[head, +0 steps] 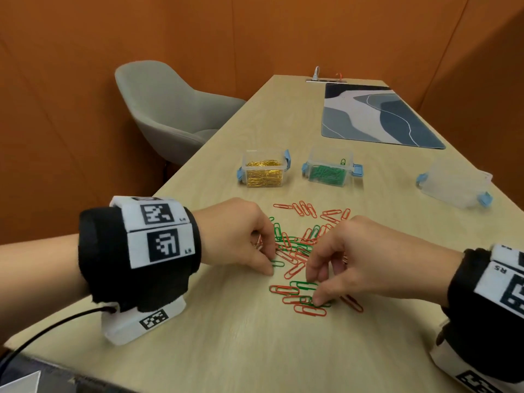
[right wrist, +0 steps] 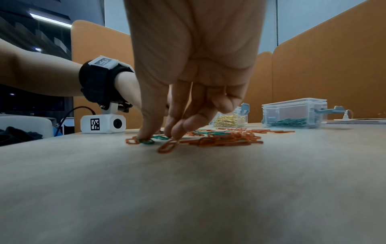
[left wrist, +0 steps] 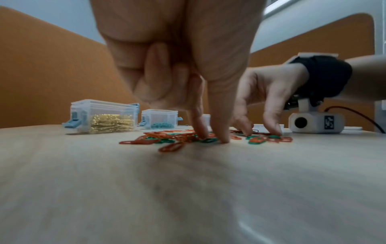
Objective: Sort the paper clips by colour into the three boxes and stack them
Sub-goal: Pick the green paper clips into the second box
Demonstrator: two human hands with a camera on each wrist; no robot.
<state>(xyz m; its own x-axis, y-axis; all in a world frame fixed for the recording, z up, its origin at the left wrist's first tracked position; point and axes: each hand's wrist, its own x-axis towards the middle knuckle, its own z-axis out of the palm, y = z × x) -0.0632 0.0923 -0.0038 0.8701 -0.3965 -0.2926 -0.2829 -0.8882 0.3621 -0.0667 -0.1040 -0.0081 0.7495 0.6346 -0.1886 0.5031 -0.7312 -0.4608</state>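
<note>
Red and green clips (head: 300, 251), mixed, lay at frame centre; gold box (head: 264, 172) and green box (head: 329, 171) stood above, third box (head: 453, 184) empty at right; left hand (head: 238, 236) pinched a green clip (head: 277, 263), right hand (head: 354, 262) fingertips pressed another, likely picking greens first.

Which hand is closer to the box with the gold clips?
The left hand. It is at the near-left edge of the clip pile, just in front of the gold clip box. The right hand is farther right and nearer the person, so farther from it.
</note>
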